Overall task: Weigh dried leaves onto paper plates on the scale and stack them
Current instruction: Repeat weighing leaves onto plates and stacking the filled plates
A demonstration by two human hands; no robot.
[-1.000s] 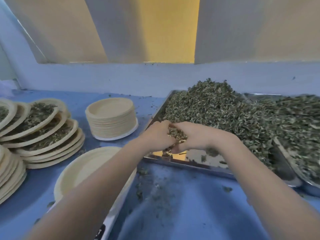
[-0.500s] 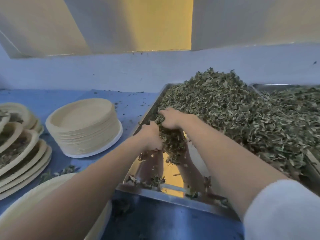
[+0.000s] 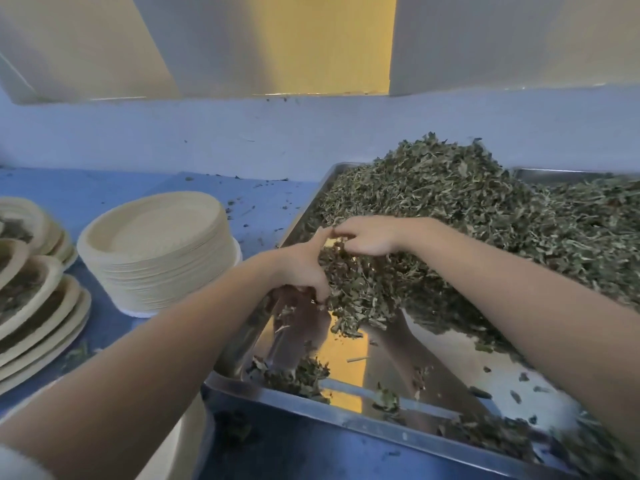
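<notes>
While a portion of leaves is being gathered, the big metal tray (image 3: 398,431) on the right of the blue table (image 3: 138,188) is where the work is centred, and its bare shiny floor at the near end gives room for a handful to be drawn clear. The heap of dried leaves (image 3: 467,216) is piled against the far and right part of that tray, and a second tray (image 3: 568,173) is seen just beyond it on the right. To the left of the tray, the stack of empty plates (image 3: 156,251) is kept well within reach, and the filled plates (image 3: 38,306) are overlapped at the far left edge. A pale plate rim (image 3: 188,441), probably the one on the scale, is partly hidden under the left forearm.

The left hand (image 3: 304,268) and the right hand (image 3: 367,237) are cupped toward each other, fingers loosely curved round a clump at the heap's near edge, fingertips touching. The scoop is best kept modest and closed underneath, so that little is dropped on the way left and the weight can be topped up by pinches rather than taken off again.
</notes>
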